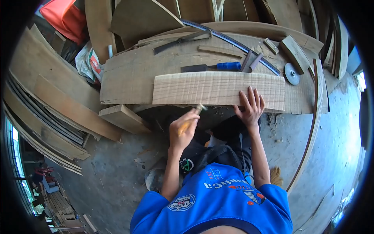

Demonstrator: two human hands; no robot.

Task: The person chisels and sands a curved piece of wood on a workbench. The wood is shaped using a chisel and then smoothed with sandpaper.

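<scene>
A pale board with wavy grain (194, 90) lies along the near edge of the wooden bench top (124, 80). My right hand (250, 106) rests palm down on the board's right part, fingers spread. Below the board's near edge, my left hand (183, 130) is closed around a small tool with a yellow handle (183, 128). Its short end points up toward the board's edge; fingers and blur hide what kind of tool it is. Behind the board lies a wide chisel with a blue handle (228, 66), beside a brown angled tool (250, 62).
A long steel ruler (233, 45) crosses the bench diagonally. Wood blocks (292, 52) and a round metal disc (292, 74) lie at the right. Curved planks (74, 105) are stacked on the left. A long curved strip (314, 117) leans at the bench's right end.
</scene>
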